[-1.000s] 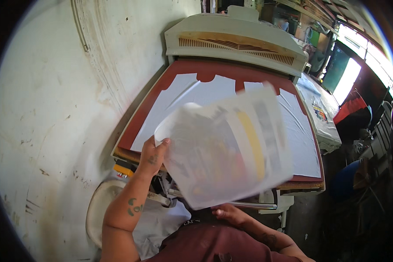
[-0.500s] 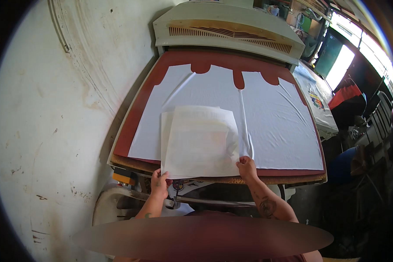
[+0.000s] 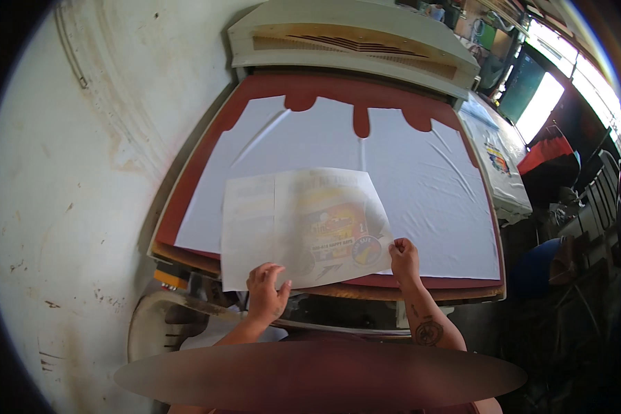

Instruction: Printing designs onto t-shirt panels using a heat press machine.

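The printed paper sheets (image 3: 310, 200), overlapping, lie over the near middle part of the white cut fabric (image 3: 431, 186) on the red bed (image 3: 269, 86) of a flatbed heat press (image 3: 268, 33). The right hand (image 3: 404, 261) has thumb and finger pinched together on the sheets' right near corner, where the paper bows up. The left hand (image 3: 268, 293) hangs at the near edge with its thumb and fingers apart; whether they touch the paper I cannot tell.

The fabric is already spread over most of the bed, its notched edge at the far side, though a few creases run through it; whether it is one piece or two is unclear. The sheets are on it but not yet flat or let go, so placing them looks partly done. A printed white garment (image 3: 500, 162) lies beside the press, on the right.
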Demonstrator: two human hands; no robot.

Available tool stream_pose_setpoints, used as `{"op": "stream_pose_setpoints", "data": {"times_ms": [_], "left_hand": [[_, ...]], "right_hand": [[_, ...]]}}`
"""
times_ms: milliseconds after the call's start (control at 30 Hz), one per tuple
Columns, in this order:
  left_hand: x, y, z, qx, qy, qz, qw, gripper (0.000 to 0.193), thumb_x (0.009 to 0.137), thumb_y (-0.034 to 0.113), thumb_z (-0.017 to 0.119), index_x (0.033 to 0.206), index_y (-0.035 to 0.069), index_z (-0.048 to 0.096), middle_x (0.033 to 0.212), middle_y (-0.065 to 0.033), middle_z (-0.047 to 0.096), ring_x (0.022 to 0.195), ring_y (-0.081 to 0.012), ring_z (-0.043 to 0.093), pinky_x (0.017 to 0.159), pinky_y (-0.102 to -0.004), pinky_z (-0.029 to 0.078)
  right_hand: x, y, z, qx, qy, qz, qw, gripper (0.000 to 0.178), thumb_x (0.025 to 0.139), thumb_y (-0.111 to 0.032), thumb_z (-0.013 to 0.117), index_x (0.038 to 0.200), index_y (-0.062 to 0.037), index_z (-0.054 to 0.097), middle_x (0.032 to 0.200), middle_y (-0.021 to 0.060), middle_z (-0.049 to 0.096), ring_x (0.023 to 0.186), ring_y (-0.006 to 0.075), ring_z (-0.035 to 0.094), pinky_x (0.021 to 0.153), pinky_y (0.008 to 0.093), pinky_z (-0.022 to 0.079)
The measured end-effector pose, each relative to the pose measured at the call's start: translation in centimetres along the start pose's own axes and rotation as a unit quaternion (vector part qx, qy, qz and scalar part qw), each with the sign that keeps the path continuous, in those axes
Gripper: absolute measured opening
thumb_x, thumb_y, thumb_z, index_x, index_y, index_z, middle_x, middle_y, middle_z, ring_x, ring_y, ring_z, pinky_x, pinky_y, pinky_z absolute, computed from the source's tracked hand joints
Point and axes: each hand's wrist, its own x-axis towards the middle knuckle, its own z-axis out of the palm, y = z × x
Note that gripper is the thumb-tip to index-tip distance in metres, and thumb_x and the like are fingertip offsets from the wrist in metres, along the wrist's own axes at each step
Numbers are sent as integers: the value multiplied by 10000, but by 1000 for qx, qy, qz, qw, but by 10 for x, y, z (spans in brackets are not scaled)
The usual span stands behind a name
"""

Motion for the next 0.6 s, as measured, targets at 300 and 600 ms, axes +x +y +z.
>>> {"op": "stream_pose_setpoints", "data": {"times_ms": [300, 600], "left_hand": [[57, 153, 153, 46, -132, 118, 983, 472, 803, 349, 644, 1183, 91, 536, 1224, -102, 477, 1158, -308, 418, 966, -467, 302], [114, 226, 264, 141, -268, 90, 949, 585, 856, 500, 516, 1275, 92, 492, 1370, -89, 393, 1291, -266, 306, 1020, -464, 234]], "right_hand": [[88, 83, -176, 50, 82, 1, 995, 100, 854, -95, 582, 850, 4, 579, 724, 15, 567, 659, 85, 495, 593, 239, 399], [163, 139, -244, -237, 205, -164, 935, 361, 808, -243, 631, 1088, -28, 554, 1122, 151, 564, 1027, 285, 531, 880, 380, 409]]}}
